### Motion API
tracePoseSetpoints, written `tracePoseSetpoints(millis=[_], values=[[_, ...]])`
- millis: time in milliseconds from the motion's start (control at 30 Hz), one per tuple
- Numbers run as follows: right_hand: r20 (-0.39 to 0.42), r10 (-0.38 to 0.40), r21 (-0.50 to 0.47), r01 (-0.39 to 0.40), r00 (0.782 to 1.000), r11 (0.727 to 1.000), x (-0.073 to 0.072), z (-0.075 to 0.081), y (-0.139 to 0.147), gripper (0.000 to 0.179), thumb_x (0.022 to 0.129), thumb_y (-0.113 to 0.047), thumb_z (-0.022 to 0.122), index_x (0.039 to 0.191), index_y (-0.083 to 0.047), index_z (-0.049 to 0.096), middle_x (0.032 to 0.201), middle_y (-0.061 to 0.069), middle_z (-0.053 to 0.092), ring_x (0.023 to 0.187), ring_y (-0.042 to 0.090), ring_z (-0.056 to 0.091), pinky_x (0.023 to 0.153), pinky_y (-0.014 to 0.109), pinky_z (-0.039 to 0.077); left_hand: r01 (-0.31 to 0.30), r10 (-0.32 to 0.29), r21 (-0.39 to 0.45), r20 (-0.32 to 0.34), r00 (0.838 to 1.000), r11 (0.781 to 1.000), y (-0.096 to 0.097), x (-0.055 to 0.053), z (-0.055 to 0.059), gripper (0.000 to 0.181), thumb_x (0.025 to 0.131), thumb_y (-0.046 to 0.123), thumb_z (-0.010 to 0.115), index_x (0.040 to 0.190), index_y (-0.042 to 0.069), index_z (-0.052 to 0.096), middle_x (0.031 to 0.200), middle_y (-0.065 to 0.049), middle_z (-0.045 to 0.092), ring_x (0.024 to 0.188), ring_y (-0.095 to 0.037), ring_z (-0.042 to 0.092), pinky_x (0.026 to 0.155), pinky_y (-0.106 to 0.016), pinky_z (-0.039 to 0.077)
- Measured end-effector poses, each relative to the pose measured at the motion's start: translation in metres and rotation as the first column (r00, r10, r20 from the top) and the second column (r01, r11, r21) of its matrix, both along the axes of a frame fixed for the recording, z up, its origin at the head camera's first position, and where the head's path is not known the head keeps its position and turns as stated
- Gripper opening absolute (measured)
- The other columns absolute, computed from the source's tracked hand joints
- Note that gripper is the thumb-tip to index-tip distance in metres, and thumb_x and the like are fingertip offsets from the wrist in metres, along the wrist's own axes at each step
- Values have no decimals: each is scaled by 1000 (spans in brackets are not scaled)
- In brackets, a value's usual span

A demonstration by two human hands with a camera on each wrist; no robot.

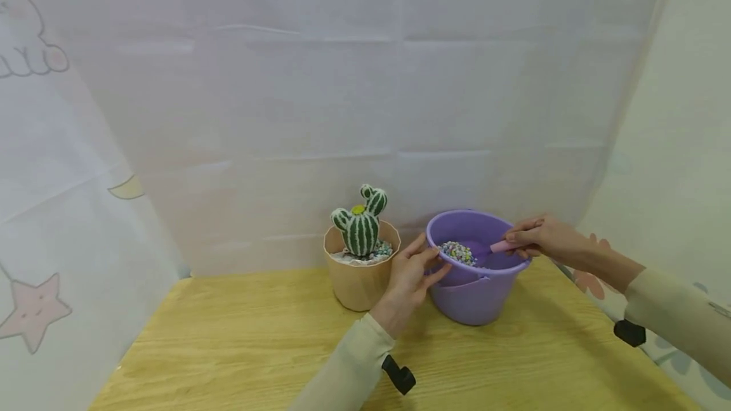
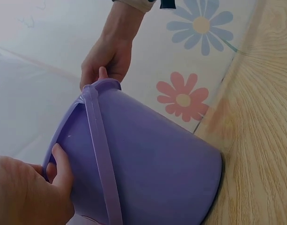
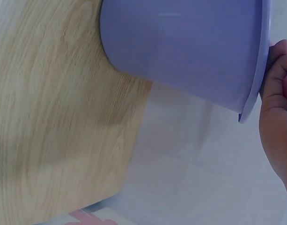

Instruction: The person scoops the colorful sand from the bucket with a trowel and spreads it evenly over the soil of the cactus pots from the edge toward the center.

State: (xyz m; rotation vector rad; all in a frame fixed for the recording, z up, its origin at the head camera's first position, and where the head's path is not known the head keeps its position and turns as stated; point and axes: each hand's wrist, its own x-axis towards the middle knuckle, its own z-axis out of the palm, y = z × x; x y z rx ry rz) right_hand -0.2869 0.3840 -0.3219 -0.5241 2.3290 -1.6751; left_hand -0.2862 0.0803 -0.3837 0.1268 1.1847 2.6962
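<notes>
A purple bucket with a folded-down handle stands on the wooden table. My left hand grips its near-left rim, and in the left wrist view one digit lies against the outer wall. Over the far-right rim, my right hand pinches the pink handle of a tool that reaches into the bucket; its lower end is hard to make out. Small multicoloured pebbles show inside, toward the left. In the right wrist view the curled fingers are beside the bucket's rim.
Left of the bucket, close to my left hand, stands a peach pot with a knitted green cactus and pebbles in it. Behind the table hangs a pale cloth. Another sheet with printed flowers borders the right edge.
</notes>
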Motion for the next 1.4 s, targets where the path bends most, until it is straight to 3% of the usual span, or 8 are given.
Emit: tracePoseSetpoints(millis=[133,300,567,700,833,1067,1300,1400], values=[[46,-31,-92,36,998,995,6,-3,4,41,103,-18,63,127,15,59,120,28,66,75,13,67,62,22,54,11,-11,6,-1,1000,1000,-2,0,0,60,93,-7,66,150,8,50,120,-20,56,90,-24,60,88,-48,57],[46,-120,-115,124,992,986,18,-7,8,44,103,-21,64,131,13,58,123,26,65,90,18,72,69,24,58,21,-21,1,0,1000,1000,-2,0,-1,62,93,-8,66,151,7,48,123,-21,56,91,-23,61,88,-47,57],[-77,-249,-63,245,965,968,34,-4,10,51,103,-29,63,134,11,55,117,21,69,86,19,73,70,24,59,13,-13,-3,-4,1000,1000,-3,-1,0,61,93,-7,67,150,7,50,122,-20,60,92,-25,63,87,-47,58],[-25,-228,-164,221,973,962,37,-5,10,52,103,-24,64,136,14,52,122,23,65,93,22,73,74,25,59,6,-6,-8,-11,1000,1000,-3,0,2,61,93,-7,67,150,7,50,109,-16,61,89,-23,63,87,-47,58],[55,-210,-279,218,976,935,41,-7,7,50,103,-18,63,136,17,49,124,24,63,95,22,73,75,24,59,-19,17,-35,-44,999,999,-1,0,0,60,93,-8,66,150,3,50,100,-14,59,86,-21,63,86,-46,58],[72,-208,-315,221,975,923,47,-3,-2,42,104,-16,62,130,16,54,120,25,65,88,21,74,68,22,58,-68,53,-120,-123,991,990,-2,2,-1,57,94,-8,65,148,-3,48,94,-11,58,82,-20,64,81,-44,60],[91,-207,-315,226,974,922,54,6,-9,35,104,-15,62,130,9,60,122,24,64,108,30,67,89,33,55,-78,32,-238,-189,981,968,-8,8,4,52,95,-3,65,145,-2,51,97,-12,59,82,-21,64,79,-44,61],[91,-231,-282,248,969,927,56,11,-13,38,103,-20,64,131,5,60,121,20,66,107,28,68,112,25,31,-93,31,-295,-210,977,951,-11,12,5,47,96,-1,63,142,-1,54,98,-13,60,83,-23,64,78,-43,61]])
